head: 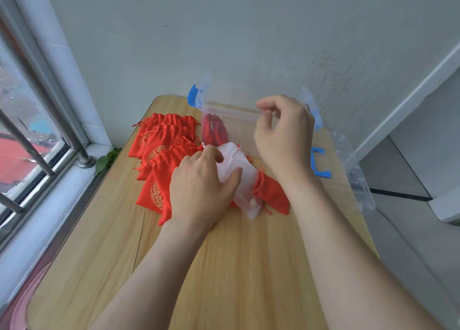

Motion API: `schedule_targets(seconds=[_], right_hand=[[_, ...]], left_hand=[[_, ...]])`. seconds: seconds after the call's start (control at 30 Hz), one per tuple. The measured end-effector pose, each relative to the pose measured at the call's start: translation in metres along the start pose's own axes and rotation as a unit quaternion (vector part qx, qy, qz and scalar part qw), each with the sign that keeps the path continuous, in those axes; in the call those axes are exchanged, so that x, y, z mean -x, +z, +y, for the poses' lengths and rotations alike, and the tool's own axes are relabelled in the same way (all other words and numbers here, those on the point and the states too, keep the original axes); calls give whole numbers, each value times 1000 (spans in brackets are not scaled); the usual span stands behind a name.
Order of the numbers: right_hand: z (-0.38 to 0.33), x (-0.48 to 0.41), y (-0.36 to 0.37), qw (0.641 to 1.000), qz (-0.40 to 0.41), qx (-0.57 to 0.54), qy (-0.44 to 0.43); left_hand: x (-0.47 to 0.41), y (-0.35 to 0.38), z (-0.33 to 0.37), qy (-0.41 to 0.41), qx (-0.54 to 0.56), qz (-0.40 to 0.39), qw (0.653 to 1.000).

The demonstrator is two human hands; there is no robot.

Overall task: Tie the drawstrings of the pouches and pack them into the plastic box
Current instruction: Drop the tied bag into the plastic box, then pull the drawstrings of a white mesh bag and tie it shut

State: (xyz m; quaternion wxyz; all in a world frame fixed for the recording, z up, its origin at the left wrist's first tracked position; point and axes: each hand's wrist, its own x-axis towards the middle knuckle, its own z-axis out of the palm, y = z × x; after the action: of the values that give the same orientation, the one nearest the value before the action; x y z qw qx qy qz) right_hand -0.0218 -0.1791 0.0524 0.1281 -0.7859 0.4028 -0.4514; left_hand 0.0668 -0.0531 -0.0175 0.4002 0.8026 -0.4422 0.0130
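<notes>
A pale pink sheer pouch [242, 177] lies on the wooden table [224, 267] in front of the clear plastic box [231, 113]. My left hand [201, 187] grips its left side, thumb across the fabric. My right hand [283, 132] is raised above it with fingertips pinched together, seemingly on a thin drawstring that is hard to make out. One red pouch [215, 130] sits inside the box. Several red pouches with gold print [159, 160] are piled to the left. Another red pouch [272, 196] lies under my right wrist.
The box's clear lid with blue handle [321, 162] lies at the table's right edge. A blue latch [192, 95] sticks out at the box's left. A barred window is at left, a wall close behind.
</notes>
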Motion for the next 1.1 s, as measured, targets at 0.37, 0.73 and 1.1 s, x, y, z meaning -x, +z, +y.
schedule_targets(seconds=[0.37,0.73,1.1], right_hand=[[46,107,-36,959,-238,30,153],[49,109,-57,983,-110,16,143],[0,99,-83,830,-131,-399,367]], left_hand=[[43,7,29,79,83,-20,993],[67,0,47,-30,183,-65,980],[70,-20,79,-222,378,-108,892]])
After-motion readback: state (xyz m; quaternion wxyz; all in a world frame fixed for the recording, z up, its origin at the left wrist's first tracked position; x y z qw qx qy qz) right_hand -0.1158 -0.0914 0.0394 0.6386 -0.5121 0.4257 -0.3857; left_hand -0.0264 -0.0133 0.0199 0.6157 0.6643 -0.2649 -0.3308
